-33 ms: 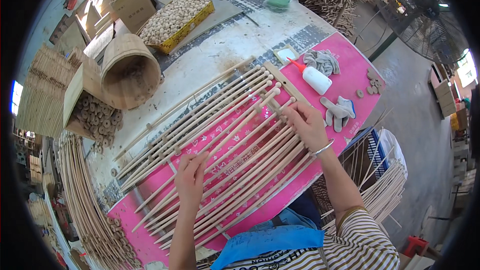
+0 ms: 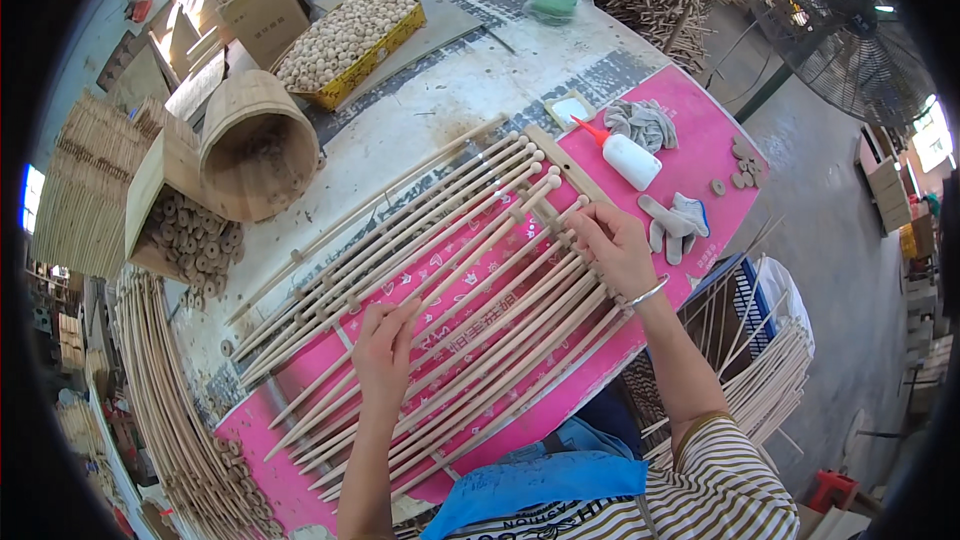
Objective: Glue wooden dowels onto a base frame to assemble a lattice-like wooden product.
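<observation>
Several slim wooden sticks (image 2: pixel 480 285) lie side by side, slanting across a pink printed sheet; some have round wooden balls (image 2: pixel 553 181) on their upper right ends. My left hand (image 2: pixel 384 355) is closed, thumb and fingertips pinching a stick around mid-length; its palm is hidden. My right hand (image 2: pixel 615 250), with a bracelet at the wrist, is closed at a stick's upper end, just below a ball (image 2: pixel 583 201). Notched wooden strips (image 2: pixel 565 170) cross under the sticks' upper ends. Small wooden rings (image 2: pixel 355 302) sit along the farther sticks.
A white glue bottle (image 2: pixel 632 162) with a red tip and grey gloves (image 2: pixel 675 225) lie at the right. A yellow box (image 2: pixel 375 55) of wooden balls, a wooden bucket (image 2: pixel 215 165) and a box of wooden rings (image 2: pixel 195 240) stand left. A fan (image 2: pixel 840 20) stands beyond the table.
</observation>
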Demonstrator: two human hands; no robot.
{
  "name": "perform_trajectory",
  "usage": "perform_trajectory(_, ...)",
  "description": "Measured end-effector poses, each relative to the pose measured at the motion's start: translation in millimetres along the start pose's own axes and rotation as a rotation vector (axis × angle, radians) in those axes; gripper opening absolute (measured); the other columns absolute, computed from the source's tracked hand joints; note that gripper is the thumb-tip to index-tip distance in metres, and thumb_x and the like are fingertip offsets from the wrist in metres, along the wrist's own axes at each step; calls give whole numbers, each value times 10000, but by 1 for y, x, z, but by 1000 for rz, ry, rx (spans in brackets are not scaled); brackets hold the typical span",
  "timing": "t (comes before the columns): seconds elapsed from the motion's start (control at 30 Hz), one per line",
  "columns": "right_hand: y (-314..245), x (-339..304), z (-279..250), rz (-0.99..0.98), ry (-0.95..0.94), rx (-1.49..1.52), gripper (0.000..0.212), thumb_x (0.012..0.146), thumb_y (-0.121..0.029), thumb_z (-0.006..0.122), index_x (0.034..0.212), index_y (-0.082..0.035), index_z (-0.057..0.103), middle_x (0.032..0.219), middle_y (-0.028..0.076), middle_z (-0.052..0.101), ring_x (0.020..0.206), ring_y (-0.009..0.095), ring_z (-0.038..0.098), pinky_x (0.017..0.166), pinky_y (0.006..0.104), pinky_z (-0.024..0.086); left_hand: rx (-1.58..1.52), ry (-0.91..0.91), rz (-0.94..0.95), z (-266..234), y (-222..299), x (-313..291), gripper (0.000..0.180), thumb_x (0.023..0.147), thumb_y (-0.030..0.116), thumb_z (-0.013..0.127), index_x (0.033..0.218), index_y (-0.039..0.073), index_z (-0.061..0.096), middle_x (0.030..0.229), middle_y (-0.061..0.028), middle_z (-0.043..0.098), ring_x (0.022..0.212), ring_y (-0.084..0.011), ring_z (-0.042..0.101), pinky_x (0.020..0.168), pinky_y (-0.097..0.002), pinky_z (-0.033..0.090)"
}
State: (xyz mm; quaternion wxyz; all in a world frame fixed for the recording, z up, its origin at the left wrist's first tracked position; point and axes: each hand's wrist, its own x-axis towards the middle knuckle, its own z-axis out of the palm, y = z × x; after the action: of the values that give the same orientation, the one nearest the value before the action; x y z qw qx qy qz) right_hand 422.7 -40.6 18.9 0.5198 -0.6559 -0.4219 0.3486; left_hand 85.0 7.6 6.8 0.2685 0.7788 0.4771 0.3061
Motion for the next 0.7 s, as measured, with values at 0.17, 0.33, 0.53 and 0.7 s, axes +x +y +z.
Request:
perform_trajectory(0.17, 18, 13, -11, 21, 3, -2, 213, 1028, -209, 653, 1020, -11, 732, 757, -14, 641, 669, 40, 570, 611, 224, 465, -16, -23, 75, 31, -10, 19, 218, 968, 43, 680, 1164, 94, 759, 965, -73, 609, 770, -213, 641, 677, -334, 512)
perform_trajectory(0.33, 29, 35, -12, -57, -19, -127, 188, 992, -189, 663, 1045, -29, 746, 836, 52, 715, 706, 138, 664, 647, 307, 520, 59, -53, 67, 44, -9, 22, 203, 969, 80, 684, 1155, 117, 758, 960, -69, 610, 753, -249, 654, 655, -373, 520)
perform_trajectory(0.53, 33, 74, -6, -425, -192, -665, 155, 919, -201, 719, 1047, -132, 775, 967, 57, 676, 941, 245, 670, 796, 375, 543, 143, -54, 91, 47, -13, 23, 228, 970, 33, 665, 1173, 81, 757, 932, -93, 598, 774, -244, 631, 688, -356, 502)
perform_trajectory(0.7, 43, 95, -5, -495, -395, -735, 136, 888, -203, 738, 1010, -153, 772, 975, 27, 684, 1004, 229, 668, 826, 394, 549, 160, -48, 121, 45, -11, 28, 254, 960, 18, 662, 1186, 85, 755, 932, -92, 605, 772, -240, 636, 680, -355, 501)
